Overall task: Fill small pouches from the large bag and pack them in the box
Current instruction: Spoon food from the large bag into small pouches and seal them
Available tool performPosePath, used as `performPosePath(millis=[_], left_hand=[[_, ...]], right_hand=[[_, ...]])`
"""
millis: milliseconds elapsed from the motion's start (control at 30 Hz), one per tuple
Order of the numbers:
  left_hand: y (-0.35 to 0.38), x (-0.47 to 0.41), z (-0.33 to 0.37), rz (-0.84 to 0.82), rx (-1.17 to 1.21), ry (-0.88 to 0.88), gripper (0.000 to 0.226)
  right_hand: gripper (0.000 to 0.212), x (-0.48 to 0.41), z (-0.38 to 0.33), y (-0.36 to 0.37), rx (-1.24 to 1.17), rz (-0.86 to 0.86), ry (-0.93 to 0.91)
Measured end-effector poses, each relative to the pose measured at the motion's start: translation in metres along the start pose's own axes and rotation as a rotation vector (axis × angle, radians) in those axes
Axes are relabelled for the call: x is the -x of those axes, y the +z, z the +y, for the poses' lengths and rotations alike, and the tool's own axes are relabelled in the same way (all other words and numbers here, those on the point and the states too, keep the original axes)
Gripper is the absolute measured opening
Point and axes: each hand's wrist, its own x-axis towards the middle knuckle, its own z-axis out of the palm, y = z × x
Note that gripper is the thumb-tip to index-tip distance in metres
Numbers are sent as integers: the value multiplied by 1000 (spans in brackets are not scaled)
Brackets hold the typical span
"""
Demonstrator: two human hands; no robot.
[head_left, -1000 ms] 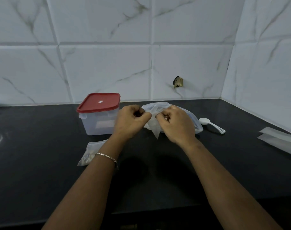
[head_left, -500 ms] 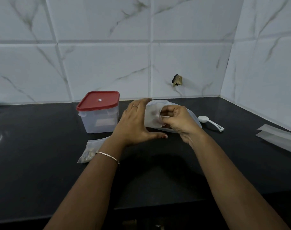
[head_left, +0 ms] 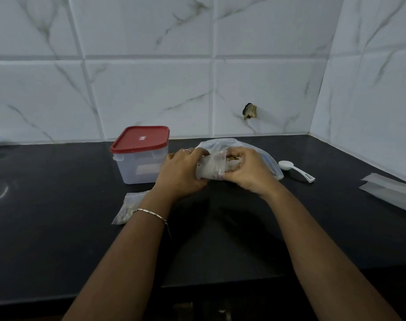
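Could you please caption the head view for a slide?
The left hand and right hand grip a pouch before the large bag, beside the red-lidded box.

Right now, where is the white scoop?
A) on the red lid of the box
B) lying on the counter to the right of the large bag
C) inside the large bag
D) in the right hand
B: the white scoop lies on the black counter just right of the large bag, while the left hand and right hand hold the small pouch.
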Motion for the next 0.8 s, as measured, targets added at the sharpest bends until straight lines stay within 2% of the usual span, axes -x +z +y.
performPosePath(millis=[133,300,433,533,600,700,800], left_hand=[[0,1,6,-40,27,52,83],[4,0,12,-45,60,78,61],[7,-1,12,-10,132,38,56],[8,-1,14,18,219,1,53],[10,-1,14,28,284,-12,53],[10,-1,16,41,331,-17,50],[11,-3,18,49,346,-31,47]], right_hand=[[53,1,4,-1,253,-31,-45],[42,4,-1,3,328,-44,-142],[12,0,-1,6,146,25,-203],[8,-2,-1,0,-64,164,-200],[6,-5,3,-9,-86,353,-164],[5,-8,30,-31,157,600,-17],[10,-7,69,-60,360,614,202]])
